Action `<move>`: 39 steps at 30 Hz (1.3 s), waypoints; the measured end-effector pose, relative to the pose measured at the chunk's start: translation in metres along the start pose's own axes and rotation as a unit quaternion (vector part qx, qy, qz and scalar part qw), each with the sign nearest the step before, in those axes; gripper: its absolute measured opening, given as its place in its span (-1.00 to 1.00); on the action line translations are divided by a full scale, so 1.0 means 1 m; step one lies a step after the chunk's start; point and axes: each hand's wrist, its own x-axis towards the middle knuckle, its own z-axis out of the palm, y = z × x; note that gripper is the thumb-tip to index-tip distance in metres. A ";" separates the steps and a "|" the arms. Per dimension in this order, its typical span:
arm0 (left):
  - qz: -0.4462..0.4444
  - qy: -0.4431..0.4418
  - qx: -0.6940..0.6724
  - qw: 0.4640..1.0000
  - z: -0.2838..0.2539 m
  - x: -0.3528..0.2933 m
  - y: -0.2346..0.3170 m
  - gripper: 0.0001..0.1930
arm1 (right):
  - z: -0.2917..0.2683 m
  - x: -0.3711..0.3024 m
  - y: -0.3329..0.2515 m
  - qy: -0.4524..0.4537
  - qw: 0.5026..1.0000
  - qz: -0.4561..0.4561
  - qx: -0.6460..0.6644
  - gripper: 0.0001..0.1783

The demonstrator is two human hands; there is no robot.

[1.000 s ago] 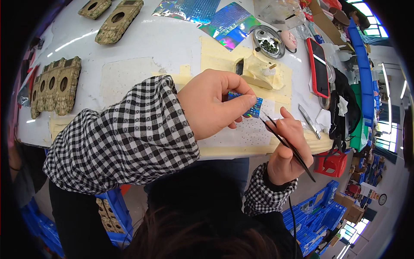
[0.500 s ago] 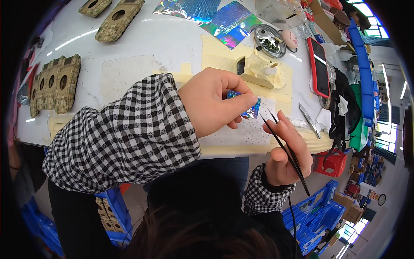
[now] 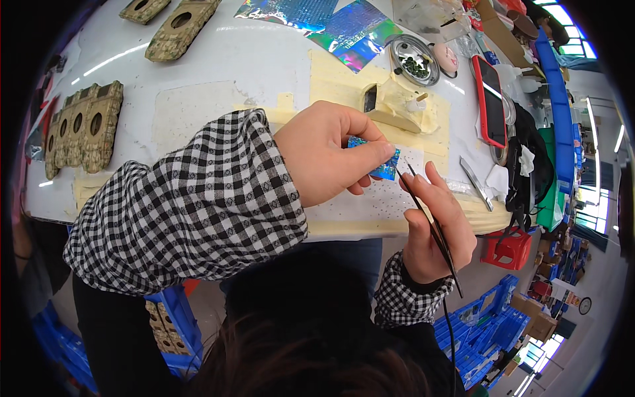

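Note:
My left hand (image 3: 331, 151) pinches a small piece of shiny blue holographic sheet (image 3: 385, 169) between thumb and fingers, over a white paper (image 3: 357, 206) strewn with tiny dark specks. Black tweezers (image 3: 430, 223) rest in my right hand (image 3: 438, 231), held between thumb and fingers. Their two tips stand slightly apart, close to the right edge of the blue piece; whether they touch it I cannot tell. Beyond my left hand lies a yellowish block (image 3: 400, 109) with a dark window and a peg, on masking-taped paper.
Camouflage-patterned model hulls (image 3: 86, 129) sit at the left. Larger holographic sheets (image 3: 354, 33) and a round dish with dark green bits (image 3: 415, 63) lie at the back. On the right are a red-cased phone (image 3: 488, 102), a craft knife (image 3: 476, 182) and a black bag (image 3: 526, 149).
My right hand has shifted slightly left and up, and its thumb has come closer to the tweezers, whose tips are nearer together. The left hand stays nearly still.

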 end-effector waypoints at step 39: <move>-0.008 0.019 -0.009 1.000 0.002 0.000 0.001 -0.73 | 0.003 -0.006 -0.004 0.013 0.999 -0.016 -0.029 -0.63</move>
